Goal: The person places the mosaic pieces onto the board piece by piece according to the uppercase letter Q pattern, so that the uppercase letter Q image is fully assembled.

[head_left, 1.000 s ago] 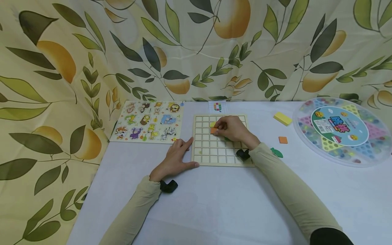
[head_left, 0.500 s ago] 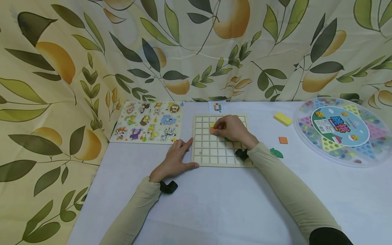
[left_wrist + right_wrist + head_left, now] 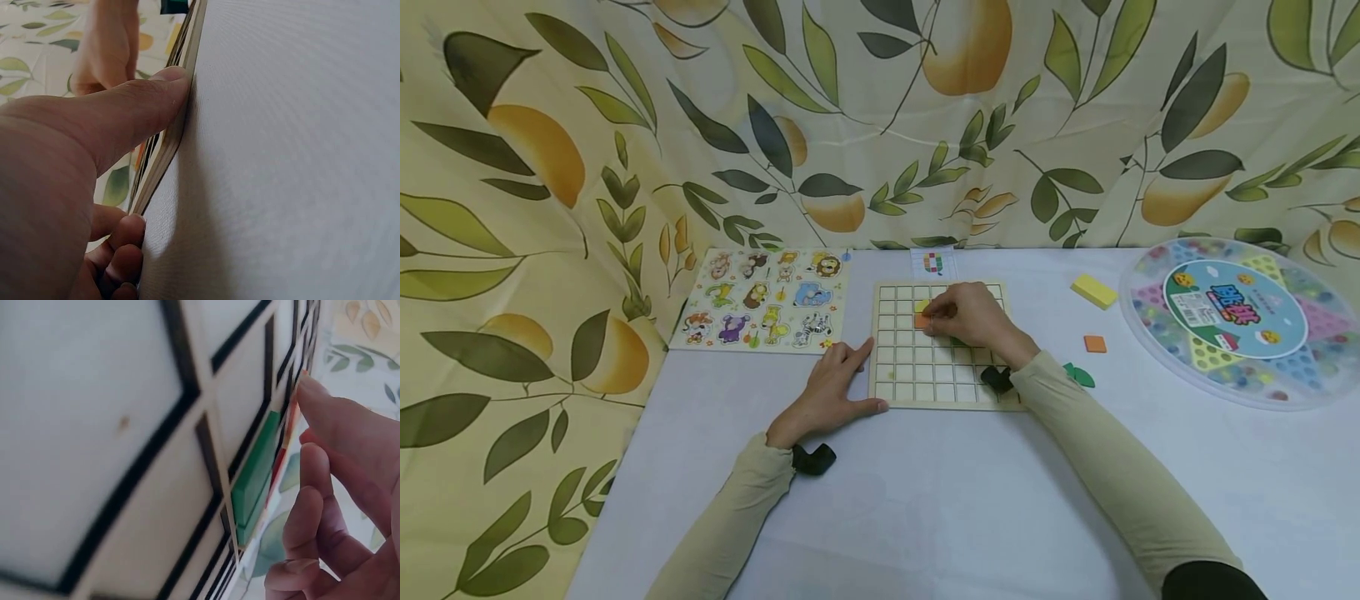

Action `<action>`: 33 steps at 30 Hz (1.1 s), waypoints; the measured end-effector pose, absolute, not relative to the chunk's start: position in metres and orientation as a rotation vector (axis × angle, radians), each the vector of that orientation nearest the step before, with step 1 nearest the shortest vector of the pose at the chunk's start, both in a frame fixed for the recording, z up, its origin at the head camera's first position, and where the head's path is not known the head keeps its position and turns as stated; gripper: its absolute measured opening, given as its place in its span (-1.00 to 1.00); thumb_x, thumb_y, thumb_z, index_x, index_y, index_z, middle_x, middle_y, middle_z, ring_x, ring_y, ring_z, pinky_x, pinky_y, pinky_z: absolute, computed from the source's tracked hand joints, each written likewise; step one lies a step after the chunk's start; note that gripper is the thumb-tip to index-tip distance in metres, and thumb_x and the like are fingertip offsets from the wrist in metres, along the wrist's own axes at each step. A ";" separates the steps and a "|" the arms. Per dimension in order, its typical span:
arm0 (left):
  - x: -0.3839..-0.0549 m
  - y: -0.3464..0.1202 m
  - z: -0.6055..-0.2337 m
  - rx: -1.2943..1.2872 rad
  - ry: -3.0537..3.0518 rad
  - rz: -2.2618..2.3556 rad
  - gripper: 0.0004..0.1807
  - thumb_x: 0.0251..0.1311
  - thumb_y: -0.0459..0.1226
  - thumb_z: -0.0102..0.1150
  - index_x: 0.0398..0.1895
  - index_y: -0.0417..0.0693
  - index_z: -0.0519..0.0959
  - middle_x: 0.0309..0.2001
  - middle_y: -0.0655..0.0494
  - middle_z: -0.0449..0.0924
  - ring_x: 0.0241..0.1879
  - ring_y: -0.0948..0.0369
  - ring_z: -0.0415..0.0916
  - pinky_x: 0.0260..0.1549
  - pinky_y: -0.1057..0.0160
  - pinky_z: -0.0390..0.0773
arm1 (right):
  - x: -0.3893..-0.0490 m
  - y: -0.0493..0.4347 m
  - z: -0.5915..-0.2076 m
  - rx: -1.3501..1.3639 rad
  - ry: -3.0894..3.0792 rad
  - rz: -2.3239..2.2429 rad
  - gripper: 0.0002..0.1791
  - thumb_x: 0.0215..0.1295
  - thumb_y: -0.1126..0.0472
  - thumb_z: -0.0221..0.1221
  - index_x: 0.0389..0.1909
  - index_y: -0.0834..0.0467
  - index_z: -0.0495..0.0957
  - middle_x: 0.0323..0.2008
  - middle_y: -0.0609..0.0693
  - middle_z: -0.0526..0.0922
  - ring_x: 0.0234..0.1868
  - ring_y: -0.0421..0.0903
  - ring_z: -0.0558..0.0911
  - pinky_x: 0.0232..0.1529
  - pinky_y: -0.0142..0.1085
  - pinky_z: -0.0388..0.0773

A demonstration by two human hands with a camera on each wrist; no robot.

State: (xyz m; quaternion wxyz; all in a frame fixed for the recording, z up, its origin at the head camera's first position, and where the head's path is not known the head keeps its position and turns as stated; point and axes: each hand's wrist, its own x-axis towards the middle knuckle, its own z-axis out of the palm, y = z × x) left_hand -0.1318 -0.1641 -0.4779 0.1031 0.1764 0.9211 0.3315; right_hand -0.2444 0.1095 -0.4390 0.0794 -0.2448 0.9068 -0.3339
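Observation:
My right hand (image 3: 973,315) is over the upper middle of a pale wooden grid board (image 3: 902,362). Its thumb and fingertips pinch an orange square tile (image 3: 922,321) at the board, just below a yellow tile (image 3: 921,307). Close by in the right wrist view, a green tile (image 3: 255,478) and a red piece (image 3: 279,467) sit in the grid; the hand mostly hides them from the head view. My left hand (image 3: 823,396) rests at the board's left side, its thumb against the near-left corner and its index fingertip at the left edge.
A small pattern card (image 3: 934,263) lies behind the board, and an animal picture board (image 3: 760,300) to the left. On the right are a yellow block (image 3: 1093,292), an orange tile (image 3: 1095,344), green leaf-like pieces (image 3: 1078,375) and a round clear marble game case (image 3: 1236,321).
Almost nothing differs. The right hand stays at the same spot on the board with tiny shifts, and the left hand has kept its place.

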 end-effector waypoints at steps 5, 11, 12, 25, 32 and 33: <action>-0.131 -0.163 -0.478 0.514 2.715 0.982 0.14 0.18 0.04 0.56 0.71 -0.09 0.11 -0.06 0.04 0.30 -0.10 0.17 0.14 -0.11 0.19 0.12 | -0.240 0.122 -0.434 -0.742 2.742 -1.050 -0.77 0.22 0.24 0.52 -0.14 0.26 0.84 -0.17 0.15 0.83 -0.20 0.05 0.73 -0.13 -0.14 0.61; -0.130 -0.163 -0.479 0.508 2.714 0.980 0.15 0.19 0.05 0.55 0.71 -0.07 0.10 -0.07 0.05 0.30 -0.11 0.16 0.14 -0.11 0.20 0.13 | -0.232 0.151 -0.429 -0.682 2.778 -1.035 -0.82 0.23 0.22 0.51 -0.22 0.23 0.83 -0.27 0.09 0.81 -0.29 -0.02 0.59 -0.21 -0.21 0.46; -0.130 -0.163 -0.479 0.508 2.716 0.978 0.15 0.19 0.06 0.55 0.71 -0.07 0.10 -0.07 0.06 0.29 -0.11 0.17 0.14 -0.11 0.20 0.13 | -0.230 0.157 -0.428 -0.666 2.779 -1.036 -0.82 0.24 0.22 0.51 -0.21 0.23 0.83 -0.28 0.09 0.80 -0.28 -0.02 0.59 -0.21 -0.21 0.46; -0.131 -0.163 -0.480 0.515 2.723 0.983 0.16 0.18 0.04 0.56 0.71 -0.06 0.10 -0.07 0.05 0.29 -0.10 0.17 0.14 -0.11 0.19 0.13 | -0.214 0.239 -0.412 -0.520 2.784 -0.816 -0.62 0.31 0.16 0.46 0.05 0.29 0.75 -0.14 0.16 0.75 -0.12 0.06 0.65 -0.17 -0.19 0.52; -0.132 -0.162 -0.479 0.515 2.730 0.978 0.15 0.17 0.04 0.56 0.71 -0.08 0.11 -0.07 0.04 0.32 -0.11 0.17 0.16 -0.09 0.17 0.14 | -0.205 0.276 -0.408 -0.400 2.746 -0.708 -0.51 0.32 0.18 0.45 0.18 0.35 0.65 0.01 0.31 0.69 -0.11 0.10 0.57 -0.19 -0.19 0.46; -0.132 -0.163 -0.480 0.514 2.732 0.975 0.15 0.17 0.04 0.56 0.71 -0.08 0.11 -0.07 0.04 0.32 -0.11 0.17 0.16 -0.08 0.17 0.15 | -0.204 0.280 -0.408 -0.387 2.742 -0.696 -0.51 0.33 0.20 0.44 0.19 0.36 0.65 0.01 0.32 0.68 -0.12 0.11 0.56 -0.19 -0.19 0.46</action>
